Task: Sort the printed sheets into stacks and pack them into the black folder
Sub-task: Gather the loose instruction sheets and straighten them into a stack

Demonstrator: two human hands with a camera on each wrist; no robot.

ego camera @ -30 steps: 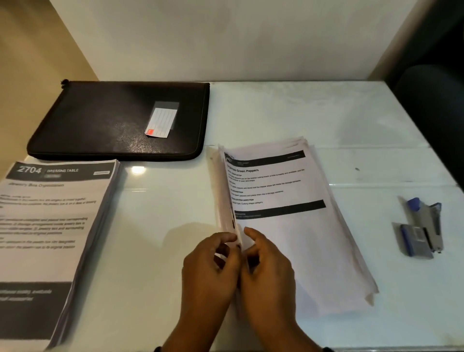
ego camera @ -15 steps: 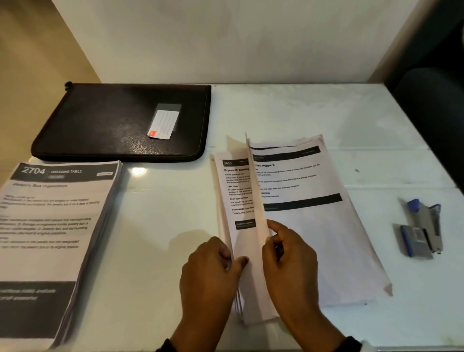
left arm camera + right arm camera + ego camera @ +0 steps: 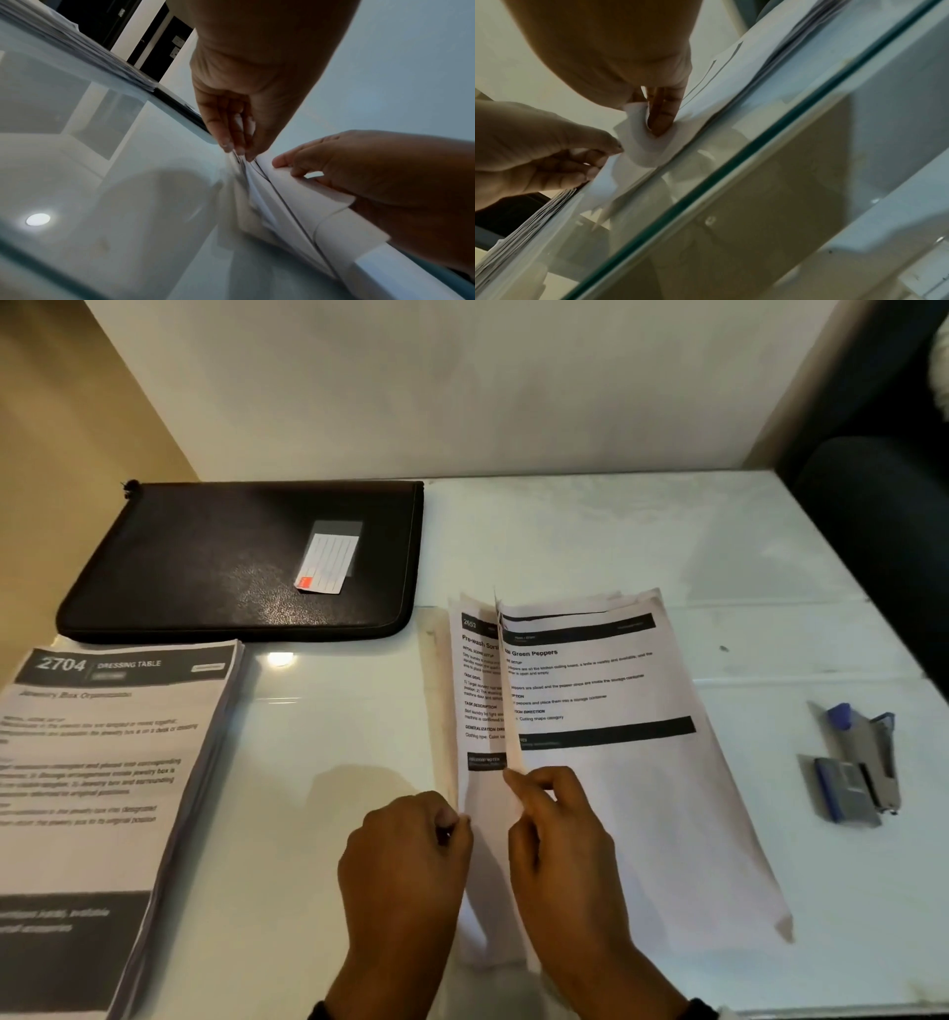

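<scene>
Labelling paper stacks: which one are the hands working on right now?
The right-hand stack topped by the Green Peppers sheet. The right hand pinches its lifted left edge, the left hand at the sheets beneath. The 2704 Dressing Table stack lies untouched at left.

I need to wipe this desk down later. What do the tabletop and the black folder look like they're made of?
Tabletop: apparently glass over a white base; it is glossy, mirrors a ceiling light, and shows a greenish edge at the right wrist. Black folder: seemingly leather or faux leather, with a fine grain, soft sheen and stitched rim.
</scene>
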